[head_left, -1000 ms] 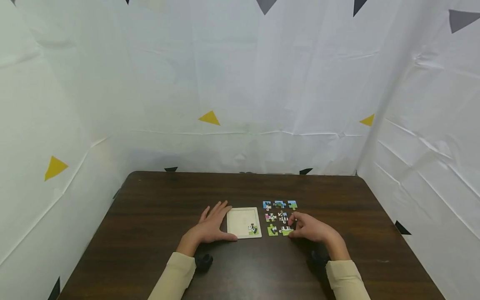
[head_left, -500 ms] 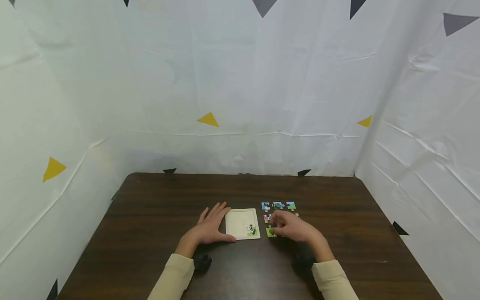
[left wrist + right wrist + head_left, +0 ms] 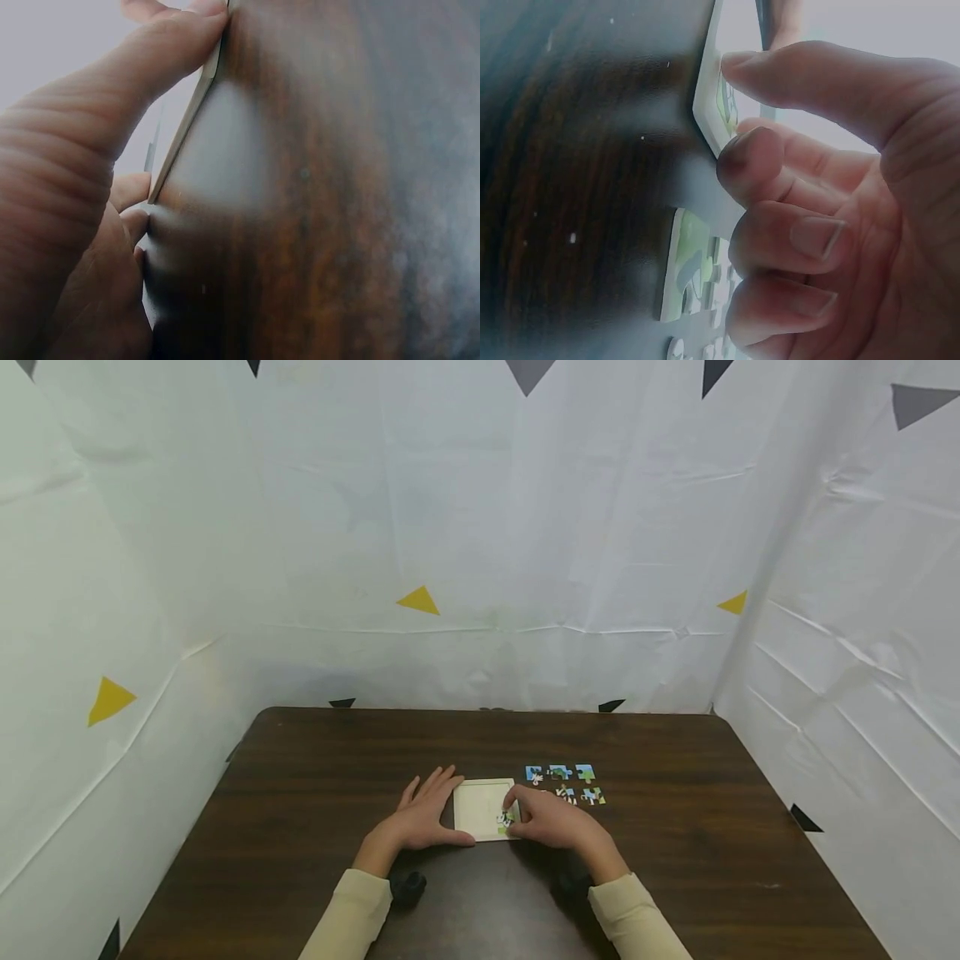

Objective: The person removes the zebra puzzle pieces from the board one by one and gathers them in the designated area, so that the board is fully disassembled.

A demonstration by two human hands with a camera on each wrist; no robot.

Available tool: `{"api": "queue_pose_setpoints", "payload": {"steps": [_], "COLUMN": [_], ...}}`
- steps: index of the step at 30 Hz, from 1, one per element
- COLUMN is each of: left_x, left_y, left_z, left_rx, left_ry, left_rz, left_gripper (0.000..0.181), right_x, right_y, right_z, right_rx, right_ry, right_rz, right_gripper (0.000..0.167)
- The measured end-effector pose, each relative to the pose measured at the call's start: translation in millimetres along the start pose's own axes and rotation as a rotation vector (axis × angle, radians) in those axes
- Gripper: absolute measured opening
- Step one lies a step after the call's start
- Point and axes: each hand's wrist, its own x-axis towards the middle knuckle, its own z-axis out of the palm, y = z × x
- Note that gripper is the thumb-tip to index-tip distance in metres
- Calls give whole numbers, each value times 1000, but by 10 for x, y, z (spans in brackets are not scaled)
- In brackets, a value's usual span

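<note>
A square, cream-coloured puzzle tray [image 3: 474,803] lies flat on the table. My left hand [image 3: 418,818] rests at its left side with spread fingers, the thumb on the near edge and a fingertip at the far corner. A puzzle piece [image 3: 504,819] with a green and black-and-white picture sits in the tray's near right corner. Over that corner, my right hand [image 3: 557,823] has its thumb and index finger at the piece, pinching it. The right wrist view shows the thumb against the tray's rim [image 3: 703,101], the other fingers curled; the hand covers part of the piece.
Right of the tray, loose puzzle pieces lie in rows: a blue-topped row [image 3: 558,772] at the back, other pieces [image 3: 593,796] before it. A green piece [image 3: 681,266] shows below my right fingers. The dark wooden table [image 3: 337,760] meets a white curtain [image 3: 480,527] behind.
My right hand has moved left, from the loose puzzle pieces across to the tray's near right corner. The left hand and the tray have stayed in place.
</note>
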Motion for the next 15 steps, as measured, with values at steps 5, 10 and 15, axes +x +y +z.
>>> {"api": "queue_pose_setpoints", "payload": {"steps": [5, 10, 15], "left_x": [25, -10, -43], "left_y": [-38, 36, 79], "left_z": [29, -25, -65], "left_rx": [9, 2, -11], "left_ry": [4, -8, -7], "left_rz": [-11, -5, 13], "left_gripper": [118, 117, 116], "right_x": [23, 44, 74], "right_y": [-1, 7, -1], "right_z": [1, 13, 58], "right_rx": [4, 7, -26], "right_ry": [-6, 3, 21], "right_rz": [10, 2, 23], "right_gripper": [29, 26, 25]}}
